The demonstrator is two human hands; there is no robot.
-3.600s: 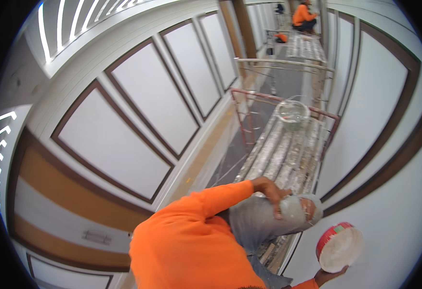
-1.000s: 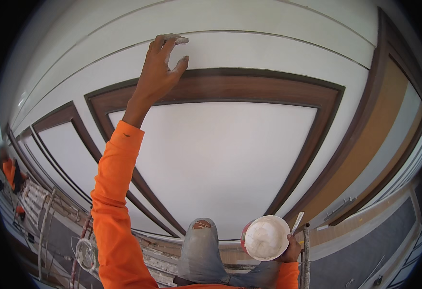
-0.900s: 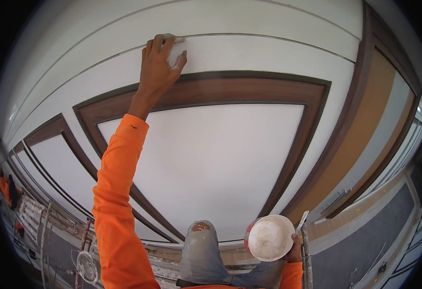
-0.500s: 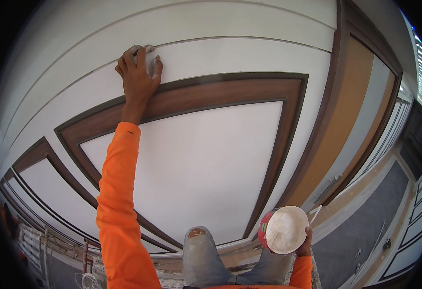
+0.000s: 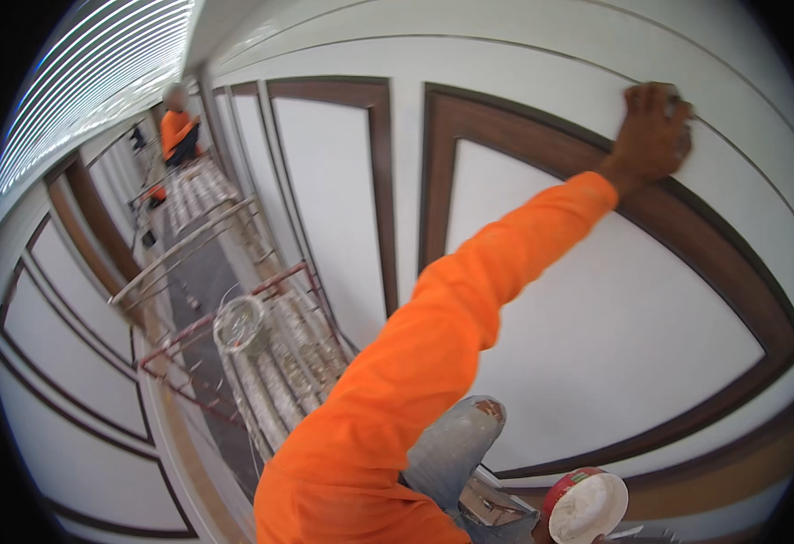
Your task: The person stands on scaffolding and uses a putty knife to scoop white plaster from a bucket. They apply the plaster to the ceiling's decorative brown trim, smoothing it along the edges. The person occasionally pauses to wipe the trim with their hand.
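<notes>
My left hand (image 5: pixel 653 136) reaches up to the white wall, its bent fingers against the thin groove (image 5: pixel 750 172) above a brown panel frame (image 5: pixel 506 122). Its thumb stands a little off the fingers, and I see no tool in it. Pale smears mark the fingertips. At the lower edge a red-and-white tub (image 5: pixel 587 508) of white paste tilts toward me. My right hand (image 5: pixel 542 529) holds it, mostly cut off by the edge. A thin pale strip (image 5: pixel 628 532) sticks out beside the tub, its kind unclear.
A splattered plank platform (image 5: pixel 279 363) with reddish rails (image 5: pixel 179 340) runs along the wall. On it stands a round paste-stained bucket (image 5: pixel 239 325). Farther off, a person in orange (image 5: pixel 178 131) sits on another platform (image 5: pixel 199 192). The dark floor (image 5: pixel 207 290) lies below.
My view has swung left, bringing the platform, bucket and other person into sight. In the picture, my left hand now appears farther right, still at the groove; the tub appears lower.
</notes>
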